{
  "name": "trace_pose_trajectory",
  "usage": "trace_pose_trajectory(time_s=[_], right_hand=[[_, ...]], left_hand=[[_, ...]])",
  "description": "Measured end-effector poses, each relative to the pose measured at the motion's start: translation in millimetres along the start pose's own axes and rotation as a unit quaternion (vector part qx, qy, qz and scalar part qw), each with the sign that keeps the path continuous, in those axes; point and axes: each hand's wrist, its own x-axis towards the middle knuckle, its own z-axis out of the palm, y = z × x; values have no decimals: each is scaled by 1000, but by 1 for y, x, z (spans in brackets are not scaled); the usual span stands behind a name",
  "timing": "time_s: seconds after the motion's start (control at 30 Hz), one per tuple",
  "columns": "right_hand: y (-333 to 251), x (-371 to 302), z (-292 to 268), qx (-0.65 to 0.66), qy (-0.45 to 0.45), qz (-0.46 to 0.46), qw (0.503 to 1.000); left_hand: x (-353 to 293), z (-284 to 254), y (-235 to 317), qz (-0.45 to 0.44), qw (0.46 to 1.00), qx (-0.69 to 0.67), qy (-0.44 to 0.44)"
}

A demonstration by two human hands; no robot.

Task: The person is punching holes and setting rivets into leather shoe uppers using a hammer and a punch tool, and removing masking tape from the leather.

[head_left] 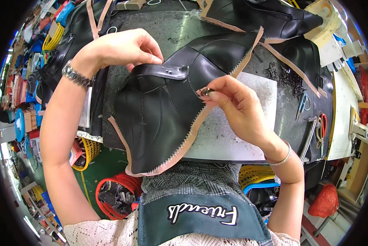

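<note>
The black boot upper [149, 135] lies spread on the worktable [163, 30], its 1 visible strap [159, 71] seemingly in place but the small metal fitting [207, 92], pinched in the right hand [242, 108], apparently still unattached, while the left hand [124, 48] curls at the strap, grip partly hidden.

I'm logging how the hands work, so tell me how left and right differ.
The left hand wears a dark linked wristband, the right hand a slim pale bangle. The left hand is at the black strap; the right hand pinches a small metal piece. The left hand lies farther from the body than the right hand. Both are ungloved.
</note>
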Motion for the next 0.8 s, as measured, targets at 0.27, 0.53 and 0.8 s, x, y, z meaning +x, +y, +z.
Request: trace_pose_trajectory(time_s=[0.27,0.53,0.8], right_hand=[[20,5,13,59,47,12,997],[1,18,13,214,33,59,975],[21,18,12,130,34,90,987]], left_hand=[[-60,121,-19,251,792,319,456],[-66,108,3,165,943,104,271],[-45,67,-28,-91,977,-192,28]])
